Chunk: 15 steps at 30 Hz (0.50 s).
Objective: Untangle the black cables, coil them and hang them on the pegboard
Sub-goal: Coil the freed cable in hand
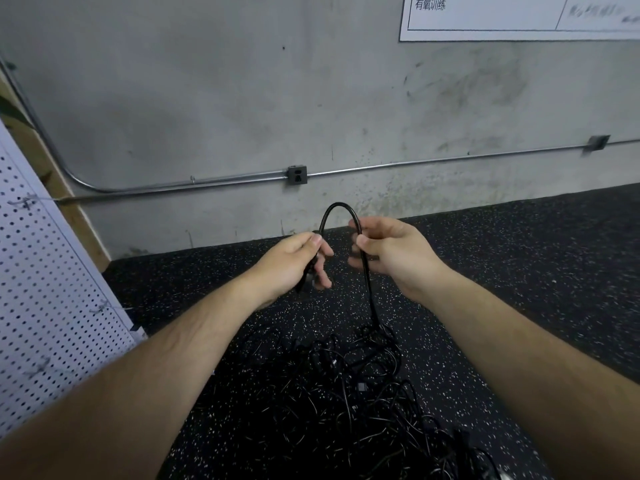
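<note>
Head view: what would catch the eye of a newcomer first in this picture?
At the centre, the left hand and the right hand hold one black cable bent into an arch. Below them a tangled heap of black cables lies on the speckled floor, and a white pegboard stands at the left edge.

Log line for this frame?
step: untangling | left hand: grips cable | right hand: pinches cable | pile: on floor | pegboard: at left

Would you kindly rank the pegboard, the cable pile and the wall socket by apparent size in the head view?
Pegboard and cable pile: alike, both cut by the frame edge.
Wall socket: clearly smallest.
</note>
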Available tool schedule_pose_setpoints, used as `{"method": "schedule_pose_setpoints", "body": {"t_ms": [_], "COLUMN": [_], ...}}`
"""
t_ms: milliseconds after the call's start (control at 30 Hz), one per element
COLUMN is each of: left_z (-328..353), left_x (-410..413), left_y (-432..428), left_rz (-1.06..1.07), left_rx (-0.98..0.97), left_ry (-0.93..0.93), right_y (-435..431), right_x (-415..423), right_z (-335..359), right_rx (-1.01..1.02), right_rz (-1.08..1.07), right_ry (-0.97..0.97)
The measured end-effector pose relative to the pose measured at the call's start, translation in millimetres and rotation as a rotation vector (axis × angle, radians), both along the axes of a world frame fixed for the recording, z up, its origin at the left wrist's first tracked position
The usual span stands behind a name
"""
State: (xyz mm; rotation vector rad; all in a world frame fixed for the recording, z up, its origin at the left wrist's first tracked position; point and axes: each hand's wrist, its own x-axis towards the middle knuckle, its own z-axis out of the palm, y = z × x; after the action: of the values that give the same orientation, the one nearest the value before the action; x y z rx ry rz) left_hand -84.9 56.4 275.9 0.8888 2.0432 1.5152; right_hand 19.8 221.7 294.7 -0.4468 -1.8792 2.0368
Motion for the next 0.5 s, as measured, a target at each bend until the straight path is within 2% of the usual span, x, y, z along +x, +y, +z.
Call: {"method": "schedule_pose_setpoints", "body": {"t_ms": [133, 267, 433, 500], "left_z": [6, 3, 3, 4], "left_x": [10, 14, 18, 20], "left_y": [6, 7, 5, 4], "left_rz": [-0.045, -0.074, -0.197, -0.221], "left_rx": [0.021, 0.008, 0.069, 0.076], "left_ry": [-0.052, -0.092, -0.284, -0.309], "right_y": [-3, -8, -12, -12], "right_x": [-3, -5, -6, -6], "right_z": [4, 5, 7, 6], "right_rx": [-0.034, 0.055, 0.08, 0.084], "right_rz": [-0.034, -0.023, -0.068, -0.067], "right_ry": [-0.011, -0.064, -0.071, -0.055]}}
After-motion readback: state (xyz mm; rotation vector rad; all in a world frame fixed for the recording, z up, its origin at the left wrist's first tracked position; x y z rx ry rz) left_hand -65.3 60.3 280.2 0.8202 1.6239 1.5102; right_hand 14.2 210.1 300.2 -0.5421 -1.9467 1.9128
